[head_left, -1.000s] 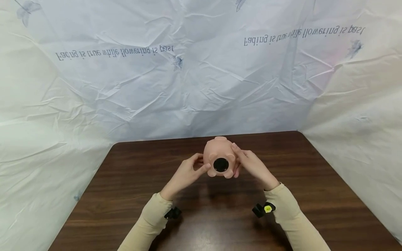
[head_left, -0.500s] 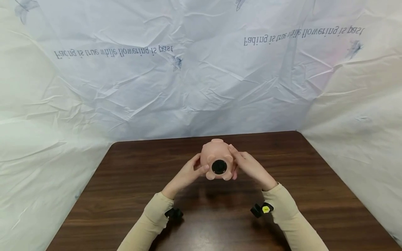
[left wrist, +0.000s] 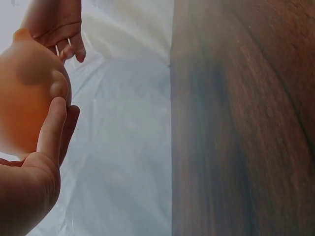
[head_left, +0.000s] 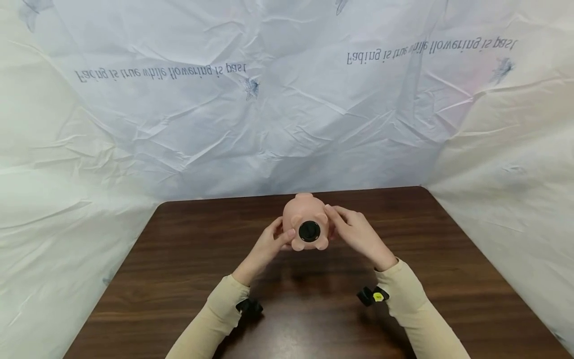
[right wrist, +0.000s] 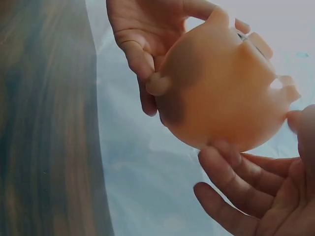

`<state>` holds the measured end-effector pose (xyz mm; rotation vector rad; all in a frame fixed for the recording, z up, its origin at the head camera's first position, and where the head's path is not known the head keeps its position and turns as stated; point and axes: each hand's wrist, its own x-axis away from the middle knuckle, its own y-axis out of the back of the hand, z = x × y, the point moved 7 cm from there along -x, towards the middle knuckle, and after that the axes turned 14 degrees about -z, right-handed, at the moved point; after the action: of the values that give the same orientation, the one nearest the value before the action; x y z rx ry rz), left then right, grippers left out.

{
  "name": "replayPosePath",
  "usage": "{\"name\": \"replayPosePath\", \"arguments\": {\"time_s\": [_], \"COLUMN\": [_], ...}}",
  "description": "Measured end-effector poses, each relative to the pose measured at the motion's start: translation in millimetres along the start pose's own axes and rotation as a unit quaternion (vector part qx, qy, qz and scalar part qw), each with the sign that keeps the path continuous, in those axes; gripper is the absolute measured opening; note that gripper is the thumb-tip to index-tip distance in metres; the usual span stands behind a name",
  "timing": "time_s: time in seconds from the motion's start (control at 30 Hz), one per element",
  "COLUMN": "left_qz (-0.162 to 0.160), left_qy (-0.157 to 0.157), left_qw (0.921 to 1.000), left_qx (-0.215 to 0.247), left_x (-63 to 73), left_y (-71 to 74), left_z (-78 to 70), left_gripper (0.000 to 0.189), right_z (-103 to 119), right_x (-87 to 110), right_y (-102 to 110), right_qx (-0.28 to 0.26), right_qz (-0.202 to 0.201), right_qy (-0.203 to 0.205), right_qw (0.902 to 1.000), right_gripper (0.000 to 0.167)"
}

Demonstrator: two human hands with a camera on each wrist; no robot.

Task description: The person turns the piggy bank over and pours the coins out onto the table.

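Note:
Between both hands is a pink piggy bank (head_left: 297, 209), tipped so that its underside with a round black plug (head_left: 309, 231) and stubby feet faces the head camera. My left hand (head_left: 262, 252) grips it from the left, the thumb lying beside a foot and the other fingers behind the body. On the other side my right hand (head_left: 360, 237) holds it with fingertips at the upper right. In the right wrist view, the right hand (right wrist: 266, 196) has thumb and fingers around the rounded body (right wrist: 231, 103), some fingers spread. The left wrist view shows the left thumb (left wrist: 51, 128) against a small bump.
Under the hands is a dark brown wooden table (head_left: 202, 229), its far edge close to a wrinkled white printed cloth (head_left: 269, 124). The cloth also hangs along both sides. Black wrist cameras (head_left: 249, 306) sit on the cream sleeves (head_left: 211, 319).
The piggy bank has shifted slightly left, dipping and then rising a little, with both hands moving along. The right hand's lower fingers have slipped mostly out of sight behind it.

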<state>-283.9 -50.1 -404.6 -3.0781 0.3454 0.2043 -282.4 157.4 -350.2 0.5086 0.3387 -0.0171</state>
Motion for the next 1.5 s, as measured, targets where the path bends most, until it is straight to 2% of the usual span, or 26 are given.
{"name": "replayPosePath", "arguments": {"time_s": [0.1,0.17,0.33,0.43,0.57,0.7,0.8,0.97,1.07,1.23,1.5], "left_qz": [-0.013,-0.018,-0.021,-0.023,-0.033,-0.043,-0.043,-0.045,-0.043,-0.035,-0.038], "left_qy": [0.001,0.002,0.005,0.005,-0.002,-0.007,-0.006,0.006,0.012,0.012,0.005], "left_qw": [0.9999,0.9998,0.9997,0.9996,0.9994,0.999,0.999,0.9989,0.999,0.9993,0.9993], "left_qx": [0.005,0.007,0.01,0.013,0.012,0.012,0.013,0.008,0.003,0.006,-0.001], "left_x": [0.4,0.6,2.2,3.7,6.3,7.9,8.5,10.3,11.4,11.5,12.6], "left_y": [-0.2,-0.8,-4.1,-5.3,-4.5,-3.0,-3.2,-2.9,-2.3,-3.2,-0.2], "left_z": [0.8,1.1,1.5,0.9,-2.5,-4.7,-4.4,-1.9,-0.5,-1.6,-8.0], "left_gripper": [0.076,0.073,0.069,0.065,0.062,0.062,0.063,0.068,0.07,0.069,0.068], "right_z": [11.3,21.4,46.9,58.2,66.7,70.2,72.0,75.9,77.2,78.3,80.2], "right_x": [4.0,8.1,22.5,30.7,39.3,45.2,48.5,54.4,56.7,56.6,54.2], "right_y": [8.6,14.9,27.5,29.0,23.5,13.0,4.7,-6.1,-10.3,-11.7,-14.2], "right_qx": [0.013,0.01,-0.016,-0.024,-0.015,0.017,0.062,0.133,0.156,0.165,0.144], "right_qz": [-0.043,-0.081,-0.166,-0.188,-0.181,-0.167,-0.168,-0.179,-0.185,-0.205,-0.206], "right_qy": [0.045,0.084,0.182,0.231,0.276,0.306,0.331,0.366,0.374,0.371,0.372], "right_qw": [0.998,0.9931,0.9692,0.9543,0.9439,0.9371,0.9265,0.9035,0.8955,0.8906,0.8935], "right_gripper": [0.044,0.037,0.022,0.021,0.022,0.018,0.015,0.016,0.017,0.017,0.012]}}
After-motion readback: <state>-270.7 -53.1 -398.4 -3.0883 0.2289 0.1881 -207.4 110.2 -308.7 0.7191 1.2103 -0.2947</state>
